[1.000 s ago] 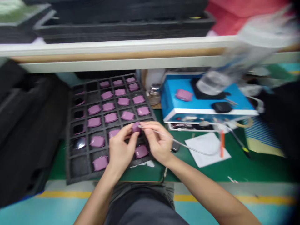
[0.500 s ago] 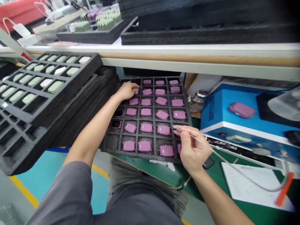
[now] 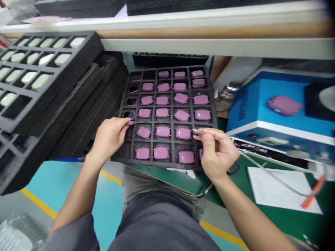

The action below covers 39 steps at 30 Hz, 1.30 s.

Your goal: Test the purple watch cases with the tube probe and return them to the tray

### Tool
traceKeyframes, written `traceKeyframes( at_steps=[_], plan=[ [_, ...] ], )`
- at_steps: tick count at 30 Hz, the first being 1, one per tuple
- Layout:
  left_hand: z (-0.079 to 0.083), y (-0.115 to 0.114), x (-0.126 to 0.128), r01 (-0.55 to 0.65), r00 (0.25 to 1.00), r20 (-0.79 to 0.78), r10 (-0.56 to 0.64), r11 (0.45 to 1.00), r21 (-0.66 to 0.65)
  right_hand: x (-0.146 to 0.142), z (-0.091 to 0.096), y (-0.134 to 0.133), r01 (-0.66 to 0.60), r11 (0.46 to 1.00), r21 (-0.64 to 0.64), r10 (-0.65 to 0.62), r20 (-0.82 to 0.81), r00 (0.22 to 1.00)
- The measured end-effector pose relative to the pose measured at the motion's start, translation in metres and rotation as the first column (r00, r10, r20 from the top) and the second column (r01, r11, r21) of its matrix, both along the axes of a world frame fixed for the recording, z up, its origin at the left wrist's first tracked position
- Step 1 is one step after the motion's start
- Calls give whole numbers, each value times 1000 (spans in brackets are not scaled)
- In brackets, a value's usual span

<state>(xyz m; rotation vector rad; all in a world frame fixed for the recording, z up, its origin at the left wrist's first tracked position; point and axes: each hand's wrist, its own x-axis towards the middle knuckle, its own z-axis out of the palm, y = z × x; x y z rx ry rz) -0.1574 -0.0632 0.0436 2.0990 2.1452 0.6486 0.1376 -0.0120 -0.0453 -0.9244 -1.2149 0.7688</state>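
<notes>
Well, left fingers (image 3: pixel 120 121) (lightly) touch a pink case (image 3: pixel 130 123).

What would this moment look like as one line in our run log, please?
left hand: on pink case | right hand: holding thin tube | place: black foam tray

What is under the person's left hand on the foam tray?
The left hand covers cells of the black foam tray; a pink part shows at the fingertips. Beneath the palm is hidden.
</notes>
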Motion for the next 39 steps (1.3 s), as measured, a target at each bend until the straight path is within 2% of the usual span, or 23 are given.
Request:
traceKeyframes(
  at_steps=[2, 3, 4, 6, 8, 10, 12, 22, 34, 39],
  plan=[
    [2, 14, 35, -48, 984, 173, 28, 992, 115, -1, 1, 1, -8, 1000, 11, 8, -3, 1000],
    [-1, 20, 56, -72, 954, 299, 24, 986, 150, -1, 1, 2, -10, 1000, 24, 10, -1, 1000],
    [-6, 27, 78, -87, 898, 440, 9, 983, 159, -1, 1, 3, -6, 999, 41, 6, 0, 1000],
    [-21, 37, 120, -61, 728, 685, -18, 994, 92, 0, 0, 5, 10, 998, 70, -10, -2, 1000],
    [-37, 45, 149, -5, 591, 806, -19, 1000, 28, 2, -1, 7, 18, 996, 83, -18, -3, 1000],
    [-48, 49, 163, 23, 542, 840, -19, 1000, 8, 4, -2, 9, 4, 996, 84, -5, 12, 1000],
    [-52, 49, 165, 28, 535, 845, -20, 1000, 5, 5, -2, 9, -13, 996, 86, 10, 39, 999],
    [-49, 48, 163, 23, 498, 867, -10, 1000, -2, 6, 3, 11, -9, 994, 113, -4, 111, 994],
    [-50, 48, 163, 15, 540, 842, 2, 1000, -13, 6, 1, 11, -7, 995, 97, -5, 123, 992],
    [-52, 48, 161, 34, 526, 851, -13, 999, -5, 6, 0, 12, 0, 996, 91, -12, 134, 991]
  ],
)
